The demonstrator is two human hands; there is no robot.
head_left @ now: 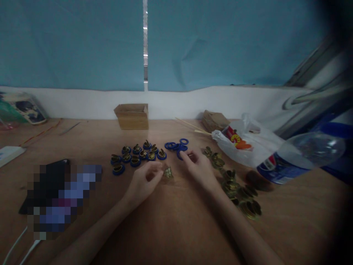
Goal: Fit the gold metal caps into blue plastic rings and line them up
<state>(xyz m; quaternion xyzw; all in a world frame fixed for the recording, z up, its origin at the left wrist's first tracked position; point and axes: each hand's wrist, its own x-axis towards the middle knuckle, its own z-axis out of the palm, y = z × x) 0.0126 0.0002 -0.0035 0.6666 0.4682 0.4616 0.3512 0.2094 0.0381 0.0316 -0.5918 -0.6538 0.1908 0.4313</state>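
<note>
Rings (173, 148): blue, round, at the right hand (202, 169) fingertips; whether grasped, cannot tell.
Pieces (168, 172): small, pale, beside the left hand (145, 180); its grasp, cannot tell.

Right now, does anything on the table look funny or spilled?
The bottle on the right slants sideways in the picture, which looks odd; I can't tell whether it's tipped or the lens bends it. No spill shows.
</note>
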